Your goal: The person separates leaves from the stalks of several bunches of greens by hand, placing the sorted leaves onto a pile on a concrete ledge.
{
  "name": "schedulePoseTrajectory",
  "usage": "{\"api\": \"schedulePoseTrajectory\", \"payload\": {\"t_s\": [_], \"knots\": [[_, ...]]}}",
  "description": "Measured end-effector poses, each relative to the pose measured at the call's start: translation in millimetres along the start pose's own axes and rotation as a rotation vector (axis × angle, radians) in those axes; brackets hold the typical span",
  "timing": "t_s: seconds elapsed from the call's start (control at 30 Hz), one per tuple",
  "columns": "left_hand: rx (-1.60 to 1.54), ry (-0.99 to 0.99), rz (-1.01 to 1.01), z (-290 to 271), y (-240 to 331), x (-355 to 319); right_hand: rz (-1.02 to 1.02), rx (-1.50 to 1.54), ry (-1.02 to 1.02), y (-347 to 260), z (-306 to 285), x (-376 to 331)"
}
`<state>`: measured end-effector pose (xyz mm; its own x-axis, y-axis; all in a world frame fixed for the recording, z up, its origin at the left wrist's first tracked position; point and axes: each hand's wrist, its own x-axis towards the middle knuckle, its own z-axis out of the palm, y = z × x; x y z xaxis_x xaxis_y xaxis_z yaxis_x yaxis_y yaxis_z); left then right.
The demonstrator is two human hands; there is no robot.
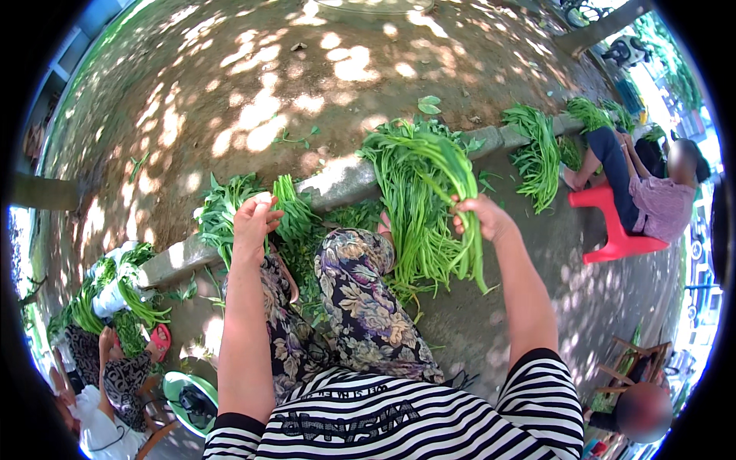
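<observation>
My right hand [484, 216] is closed around a few long green stalks of leafy greens [469, 180], which look like water spinach. Their leafy ends arch up and left over a large pile of the same greens [410, 207], draped across the stone curb. My left hand [255, 224] is raised over the left leg, fingers loosely curled and apart, with nothing visible in them. Just beyond it lie a leafy bunch [222, 211] and a bundle of cut stalks [293, 205]. Loose leaves [307, 272] litter the ground between my legs.
The stone curb [337, 185] runs across, with brown soil beyond. At right, a person on a red plastic stool [609, 222] sits by more greens [534, 149]. At lower left, another person sits near greens [134, 303] and a green-rimmed basin [178, 383]. A wooden chair [632, 360] stands lower right.
</observation>
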<state>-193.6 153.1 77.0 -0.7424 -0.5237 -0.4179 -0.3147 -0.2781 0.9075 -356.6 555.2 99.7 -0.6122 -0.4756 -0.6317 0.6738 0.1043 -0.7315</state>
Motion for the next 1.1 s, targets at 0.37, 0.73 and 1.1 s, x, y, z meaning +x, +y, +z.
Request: {"api": "schedulePoseTrajectory", "payload": {"t_s": [0.37, 0.73, 1.1], "knots": [[-0.049, 0.011, 0.011, -6, 0, -2, -0.214, -0.073, 0.059, -108, 17, -25], [-0.137, -0.143, -0.02, 1, 3, -7, -0.397, 0.072, -0.161, -177, 113, -43], [-0.768, -1.047, 0.125, 56, 80, -29, -0.277, 0.108, -0.36, -92, 259, -64]]}}
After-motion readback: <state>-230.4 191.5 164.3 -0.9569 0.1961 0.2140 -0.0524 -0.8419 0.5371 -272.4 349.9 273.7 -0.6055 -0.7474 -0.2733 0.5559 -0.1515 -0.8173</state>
